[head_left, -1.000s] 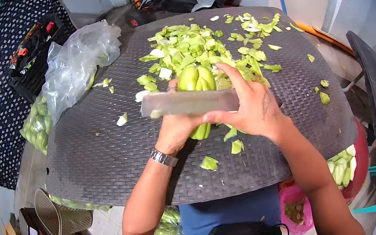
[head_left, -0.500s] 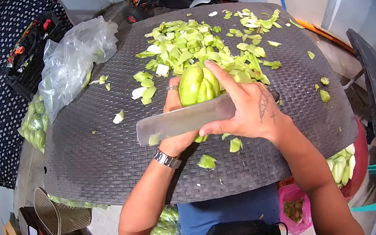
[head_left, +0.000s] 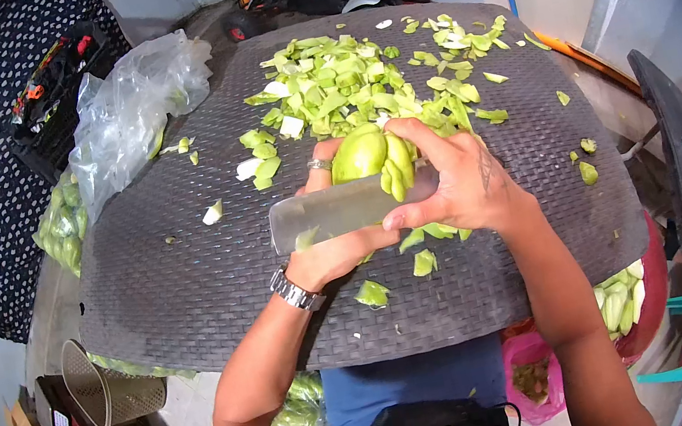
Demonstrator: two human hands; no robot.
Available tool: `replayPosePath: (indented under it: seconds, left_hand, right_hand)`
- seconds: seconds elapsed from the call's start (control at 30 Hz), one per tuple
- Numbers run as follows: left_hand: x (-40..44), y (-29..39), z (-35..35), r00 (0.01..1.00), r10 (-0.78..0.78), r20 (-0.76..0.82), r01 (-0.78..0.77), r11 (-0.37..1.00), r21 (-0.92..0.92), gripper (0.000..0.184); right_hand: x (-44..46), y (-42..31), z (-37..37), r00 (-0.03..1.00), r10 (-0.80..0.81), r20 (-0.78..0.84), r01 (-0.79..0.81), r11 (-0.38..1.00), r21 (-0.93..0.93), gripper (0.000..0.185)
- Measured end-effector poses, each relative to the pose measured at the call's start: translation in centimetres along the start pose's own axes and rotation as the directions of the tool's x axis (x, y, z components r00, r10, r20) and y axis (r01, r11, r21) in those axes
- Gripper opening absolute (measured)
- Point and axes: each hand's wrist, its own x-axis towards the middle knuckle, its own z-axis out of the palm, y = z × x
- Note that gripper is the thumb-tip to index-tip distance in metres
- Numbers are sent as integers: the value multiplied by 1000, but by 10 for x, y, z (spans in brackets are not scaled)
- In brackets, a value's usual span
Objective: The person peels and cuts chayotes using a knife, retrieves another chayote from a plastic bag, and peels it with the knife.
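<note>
Holds a glossy light-green, deeply furrowed chayote in the curled left hand, above the middle of a dark grey, woven-textured table. Wears a silver metal-link watch on the left wrist and a silver-coloured ring on a finger of the same hand. Grips a broad, rectangular, grey metal knife in the right hand, with thumb on the near side and index finger stretched along the chayote's right side. Sets the knife crosswise against the chayote, with a knobbly green part bulging over the blade's near face; cannot tell whether cut free. Faces, beyond the hands, a spread heap of pale-green and whitish trimmings, with a crumpled clear plastic bag at the far left edge. Has a loose green scrap lying just in front.
</note>
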Motion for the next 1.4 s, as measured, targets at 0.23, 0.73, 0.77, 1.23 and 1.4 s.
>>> replayPosePath:
  seconds: [0.23, 0.73, 0.77, 1.23, 1.4]
  left_hand:
    - [-8, 20, 9, 965, 242, -103, -204, 936, 287, 96]
    - [-10, 11, 15, 947, 279, -161, -200, 900, 387, 85]
    - [-8, 11, 15, 955, 249, -160, -174, 909, 379, 87]
    - [3, 2, -13, 993, 17, 114, -6, 995, -101, 97]
    - [7, -1, -21, 970, 44, 239, 71, 890, -451, 94]
  right_hand:
    - [0, 0, 3, 998, 61, 24, -64, 987, 144, 92]
    - [3, -10, 14, 989, 119, -91, -90, 957, 277, 65]
    - [5, -9, 16, 987, 123, -106, -91, 958, 271, 64]
    - [3, 0, -17, 956, 169, 241, -282, 759, 586, 54]
    - [-2, 4, -21, 855, 199, 478, -516, 399, 758, 63]
